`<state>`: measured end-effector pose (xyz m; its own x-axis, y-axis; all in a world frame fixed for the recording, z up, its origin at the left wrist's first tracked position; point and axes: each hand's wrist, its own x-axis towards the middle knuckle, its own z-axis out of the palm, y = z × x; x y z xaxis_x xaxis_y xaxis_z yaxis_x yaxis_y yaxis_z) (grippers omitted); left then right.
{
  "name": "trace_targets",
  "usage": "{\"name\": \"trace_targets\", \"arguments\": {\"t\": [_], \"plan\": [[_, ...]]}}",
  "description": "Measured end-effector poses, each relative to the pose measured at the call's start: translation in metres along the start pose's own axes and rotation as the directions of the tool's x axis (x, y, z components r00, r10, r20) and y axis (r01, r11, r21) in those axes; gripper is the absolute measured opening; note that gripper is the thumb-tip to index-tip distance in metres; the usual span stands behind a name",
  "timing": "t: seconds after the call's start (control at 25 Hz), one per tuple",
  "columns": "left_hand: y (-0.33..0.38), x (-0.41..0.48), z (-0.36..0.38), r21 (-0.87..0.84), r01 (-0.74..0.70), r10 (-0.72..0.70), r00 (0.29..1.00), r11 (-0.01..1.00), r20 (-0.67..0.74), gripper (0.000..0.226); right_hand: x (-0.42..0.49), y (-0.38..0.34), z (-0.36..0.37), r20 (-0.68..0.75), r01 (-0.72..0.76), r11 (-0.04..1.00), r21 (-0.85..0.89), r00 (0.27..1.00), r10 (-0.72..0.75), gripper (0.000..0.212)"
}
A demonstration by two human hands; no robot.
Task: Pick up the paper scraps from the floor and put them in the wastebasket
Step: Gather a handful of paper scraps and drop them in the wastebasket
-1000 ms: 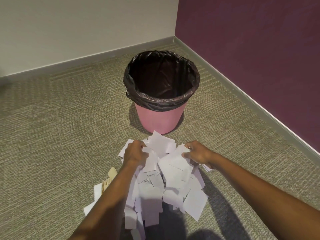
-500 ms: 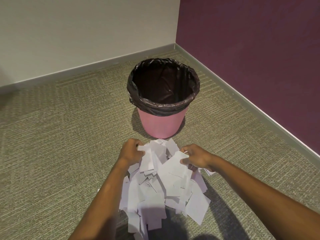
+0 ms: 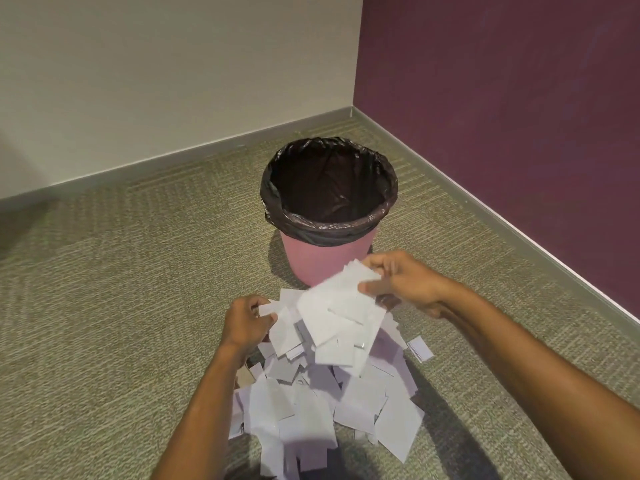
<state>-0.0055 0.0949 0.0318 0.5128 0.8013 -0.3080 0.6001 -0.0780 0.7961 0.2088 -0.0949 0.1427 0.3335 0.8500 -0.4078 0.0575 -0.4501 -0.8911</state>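
Note:
A pile of white paper scraps (image 3: 322,407) lies on the carpet just in front of a pink wastebasket (image 3: 327,263) lined with a black bag, whose inside looks dark. My right hand (image 3: 401,284) is shut on a bunch of scraps (image 3: 341,317) lifted above the pile, close to the basket's front wall. My left hand (image 3: 247,322) is shut on a few scraps at the pile's left top, lower than the right hand. One scrap (image 3: 420,348) lies apart to the right.
The basket stands near a room corner: a cream wall (image 3: 173,81) behind, a purple wall (image 3: 502,98) to the right, grey baseboards along both. Olive carpet (image 3: 104,306) spreads to the left and right of the pile.
My right hand has risen with a bunch of scraps toward the basket. My left hand has closed on scraps and lifted slightly. The view has tilted up.

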Motion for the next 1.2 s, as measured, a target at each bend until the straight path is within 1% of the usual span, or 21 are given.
{"name": "trace_targets", "arguments": {"t": [0.08, 0.12, 0.16, 0.24, 0.36, 0.44, 0.48, 0.6, 0.72, 0.84, 0.92, 1.0, 1.08, 1.2], "plan": [[0.001, -0.001, 0.001, -0.061, 0.048, -0.048, 0.999, 0.997, 0.002, 0.016, -0.001, -0.026, -0.017, -0.009, 0.048, 0.991, 0.128, 0.999, -0.047, 0.024], [0.002, -0.003, 0.001, -0.087, 0.068, -0.069, 0.998, 0.994, -0.009, 0.017, 0.000, -0.040, -0.027, -0.037, 0.079, 0.982, 0.171, 0.997, -0.074, 0.025], [0.004, -0.006, 0.001, -0.109, 0.081, -0.084, 0.996, 0.991, -0.021, 0.018, 0.005, -0.054, -0.039, -0.087, 0.112, 0.973, 0.204, 0.992, -0.095, 0.027], [0.009, -0.012, -0.002, -0.162, 0.091, -0.098, 0.994, 0.983, -0.039, 0.018, 0.019, -0.081, -0.060, -0.235, 0.178, 0.960, 0.218, 0.964, -0.125, 0.027], [0.027, -0.025, -0.017, -0.280, 0.095, -0.115, 0.992, 0.955, -0.053, 0.016, 0.053, -0.105, -0.079, -0.464, 0.222, 0.966, 0.135, 0.876, -0.136, 0.022], [0.043, -0.027, -0.032, -0.363, 0.093, -0.122, 0.991, 0.927, -0.058, 0.015, 0.079, -0.106, -0.080, -0.573, 0.183, 0.982, 0.040, 0.810, -0.128, 0.015], [0.054, -0.028, -0.041, -0.392, 0.086, -0.118, 0.991, 0.916, -0.058, 0.014, 0.090, -0.103, -0.077, -0.611, 0.155, 0.988, -0.006, 0.781, -0.126, 0.015], [0.099, -0.029, -0.072, -0.452, 0.028, -0.066, 0.996, 0.891, -0.067, 0.020, 0.111, -0.095, -0.066, -0.672, 0.066, 0.992, -0.105, 0.731, -0.120, 0.018], [0.156, -0.014, -0.108, -0.479, -0.065, 0.017, 0.994, 0.875, -0.105, 0.020, 0.123, -0.087, -0.061, -0.685, 0.008, 0.990, -0.142, 0.721, -0.104, 0.017], [0.211, 0.023, -0.129, -0.443, -0.162, 0.101, 0.982, 0.882, -0.158, 0.025, 0.130, -0.083, -0.063, -0.700, 0.001, 0.989, -0.148, 0.706, -0.105, 0.015], [0.240, 0.052, -0.125, -0.359, -0.172, 0.104, 0.974, 0.917, -0.199, 0.019, 0.132, -0.084, -0.063, -0.711, 0.000, 0.988, -0.152, 0.695, -0.109, 0.017], [0.259, 0.080, -0.108, -0.267, -0.167, 0.100, 0.964, 0.949, -0.247, 0.019, 0.130, -0.086, -0.062, -0.730, -0.005, 0.986, -0.166, 0.673, -0.119, 0.019], [0.265, 0.104, -0.084, -0.193, -0.161, 0.099, 0.950, 0.968, -0.295, 0.025, 0.130, -0.086, -0.059, -0.742, -0.023, 0.981, -0.195, 0.658, -0.132, 0.018], [0.256, 0.126, -0.048, -0.043, -0.125, 0.103, 0.934, 0.991, -0.342, 0.037, 0.130, -0.083, -0.054, -0.732, -0.052, 0.966, -0.255, 0.663, -0.158, 0.021]]}}
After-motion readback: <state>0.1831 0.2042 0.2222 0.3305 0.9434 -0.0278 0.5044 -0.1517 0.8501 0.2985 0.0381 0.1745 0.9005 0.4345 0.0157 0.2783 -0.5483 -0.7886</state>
